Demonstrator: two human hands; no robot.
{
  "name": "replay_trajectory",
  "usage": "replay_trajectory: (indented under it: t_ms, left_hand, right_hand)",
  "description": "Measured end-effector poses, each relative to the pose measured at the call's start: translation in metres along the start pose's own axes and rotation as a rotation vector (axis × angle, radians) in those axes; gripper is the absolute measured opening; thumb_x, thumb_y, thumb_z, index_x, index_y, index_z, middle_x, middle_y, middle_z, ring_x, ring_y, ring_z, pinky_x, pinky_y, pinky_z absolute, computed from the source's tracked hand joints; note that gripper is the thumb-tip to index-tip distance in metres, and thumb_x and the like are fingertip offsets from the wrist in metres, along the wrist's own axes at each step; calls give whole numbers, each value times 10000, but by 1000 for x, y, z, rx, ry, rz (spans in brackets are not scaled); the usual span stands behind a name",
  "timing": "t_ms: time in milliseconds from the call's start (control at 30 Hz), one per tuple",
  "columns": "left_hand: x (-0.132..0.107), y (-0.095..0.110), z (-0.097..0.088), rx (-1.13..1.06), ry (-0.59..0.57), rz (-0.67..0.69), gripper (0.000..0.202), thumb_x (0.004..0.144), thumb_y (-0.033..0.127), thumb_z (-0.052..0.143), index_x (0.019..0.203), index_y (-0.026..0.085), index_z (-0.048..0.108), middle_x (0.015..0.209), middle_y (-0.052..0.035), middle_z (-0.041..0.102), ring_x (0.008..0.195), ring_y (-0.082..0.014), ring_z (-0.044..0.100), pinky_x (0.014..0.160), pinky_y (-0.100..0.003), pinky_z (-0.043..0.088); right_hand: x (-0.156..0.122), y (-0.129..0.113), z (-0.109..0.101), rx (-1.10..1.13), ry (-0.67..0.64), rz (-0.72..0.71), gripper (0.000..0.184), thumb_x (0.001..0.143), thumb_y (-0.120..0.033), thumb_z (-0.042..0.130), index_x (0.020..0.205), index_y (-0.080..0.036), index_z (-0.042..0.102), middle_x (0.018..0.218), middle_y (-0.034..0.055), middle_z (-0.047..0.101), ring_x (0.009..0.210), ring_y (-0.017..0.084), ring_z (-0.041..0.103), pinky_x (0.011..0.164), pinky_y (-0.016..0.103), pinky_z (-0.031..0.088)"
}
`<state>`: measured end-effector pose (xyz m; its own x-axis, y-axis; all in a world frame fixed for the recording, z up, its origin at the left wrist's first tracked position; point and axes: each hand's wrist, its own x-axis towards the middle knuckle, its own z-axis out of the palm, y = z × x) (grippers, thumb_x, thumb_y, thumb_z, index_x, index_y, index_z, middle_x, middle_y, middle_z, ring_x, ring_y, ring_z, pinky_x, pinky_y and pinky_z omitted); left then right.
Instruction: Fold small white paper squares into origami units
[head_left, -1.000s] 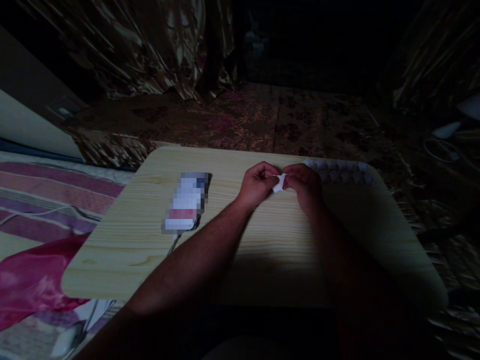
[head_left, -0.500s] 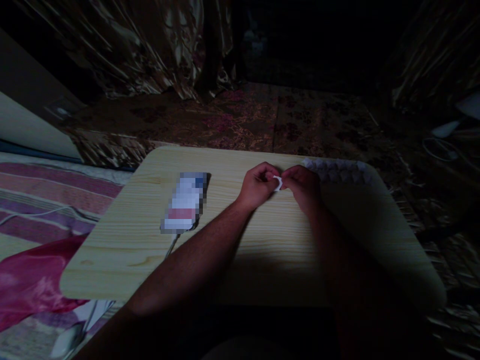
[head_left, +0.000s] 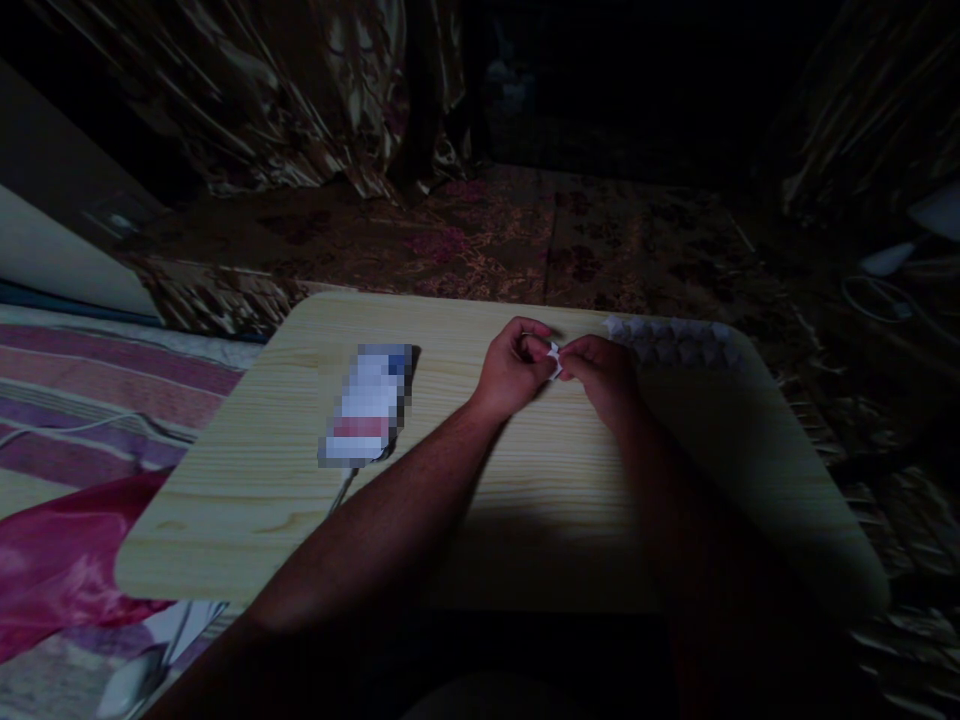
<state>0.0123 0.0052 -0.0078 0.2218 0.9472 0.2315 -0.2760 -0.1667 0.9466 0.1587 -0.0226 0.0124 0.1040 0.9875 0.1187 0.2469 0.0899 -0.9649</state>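
Between my two hands, over the far middle of the table, is a small white folded paper star [head_left: 555, 362], mostly covered by fingers. My left hand [head_left: 514, 365] pinches its left side between thumb and fingers, the index finger arched above. From the right, my right hand [head_left: 604, 370] grips the other edge with thumb and fingertips. Just beyond the right hand, two rows of small pale folded stars [head_left: 682, 342] lie along the table's far right edge, partly in shadow.
A phone with a blurred screen [head_left: 367, 405] lies on the left of the wooden table [head_left: 247, 480], a cable [head_left: 343, 490] running from its near end. Striped bedding [head_left: 112, 370] and a shiny pink cloth [head_left: 82, 560] are at the left. Patterned curtains [head_left: 337, 90] hang behind.
The left index finger has lifted and arched higher. The right fingers have shifted slightly left over the paper star, which has turned a little between the hands.
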Motion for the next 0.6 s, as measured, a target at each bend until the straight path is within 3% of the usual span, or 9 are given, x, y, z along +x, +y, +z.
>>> replay_trajectory:
  t_ms: [600]
  left_hand:
    - [-1, 2, 2, -11, 33, -51, 392, 617, 144, 768, 955, 184, 573, 654, 45, 627, 558, -88, 570, 567, -218, 439]
  right_hand:
    - [0, 2, 0, -66, -4, -65, 117, 735, -292, 625, 757, -182, 658, 603, -19, 646, 581, 133, 587, 560, 243, 426]
